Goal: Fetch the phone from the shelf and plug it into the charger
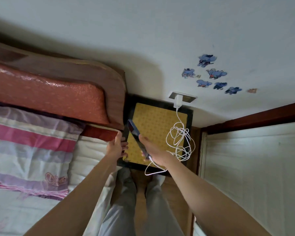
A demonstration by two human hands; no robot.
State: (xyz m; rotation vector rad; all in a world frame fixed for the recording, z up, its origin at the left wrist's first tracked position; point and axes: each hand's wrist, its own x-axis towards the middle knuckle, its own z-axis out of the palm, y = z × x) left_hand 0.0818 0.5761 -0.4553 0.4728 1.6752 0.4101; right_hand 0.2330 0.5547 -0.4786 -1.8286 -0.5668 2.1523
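Observation:
My right hand [154, 151] grips a dark blue phone [134, 132] edge-on, held above a nightstand with a yellow patterned top [153, 120]. A white cable [180, 140] runs from the phone's lower end near my wrist, loops into a tangle at the right of the nightstand, and climbs to a white charger plug [178, 100] in a wall socket [186, 97]. My left hand [117, 147] hovers with fingers spread at the nightstand's left edge, holding nothing, just left of the phone.
A bed with a red padded headboard [49, 92] and a striped pillow [29, 150] fills the left. A white door with a dark wooden frame [254, 159] stands to the right. Blue elephant stickers [215, 74] dot the wall. My legs stand below the nightstand.

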